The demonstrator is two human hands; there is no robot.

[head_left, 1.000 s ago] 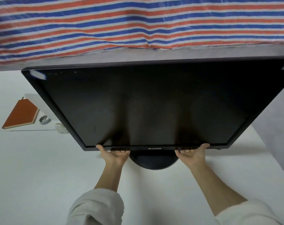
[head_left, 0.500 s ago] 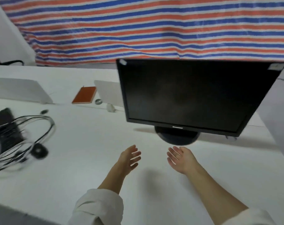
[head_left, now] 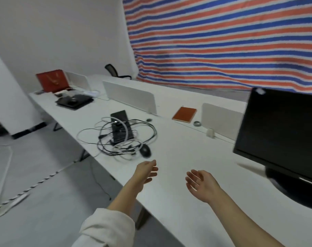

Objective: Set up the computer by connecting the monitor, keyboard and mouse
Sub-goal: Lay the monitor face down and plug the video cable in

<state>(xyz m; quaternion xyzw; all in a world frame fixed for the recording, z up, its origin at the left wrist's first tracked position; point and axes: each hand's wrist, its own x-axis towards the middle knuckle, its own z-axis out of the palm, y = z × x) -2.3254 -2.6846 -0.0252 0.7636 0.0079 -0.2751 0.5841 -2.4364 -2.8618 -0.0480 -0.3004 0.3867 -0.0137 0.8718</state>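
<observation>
A black monitor (head_left: 281,132) stands upright on its round base (head_left: 298,189) at the right of the white desk (head_left: 178,152). To the left lies a black keyboard (head_left: 121,127) under a tangle of black and white cables (head_left: 116,139), with a black mouse (head_left: 145,151) at the tangle's near edge. My left hand (head_left: 146,171) hovers just short of the mouse, fingers relaxed and holding nothing. My right hand (head_left: 201,182) is palm-up over the bare desk, well left of the monitor, also holding nothing.
White divider panels (head_left: 132,97) run along the desk's far edge. An orange notebook (head_left: 184,114), a small grey ring (head_left: 197,123) and a white clip (head_left: 210,133) lie near them. A red bag (head_left: 52,81) and dark items sit far left. Floor with a cable strip lies left.
Both hands let go of the monitor's bottom edge and drew back. The view has swung left, bringing the keyboard, cables and mouse into sight, with my left hand now near the mouse.
</observation>
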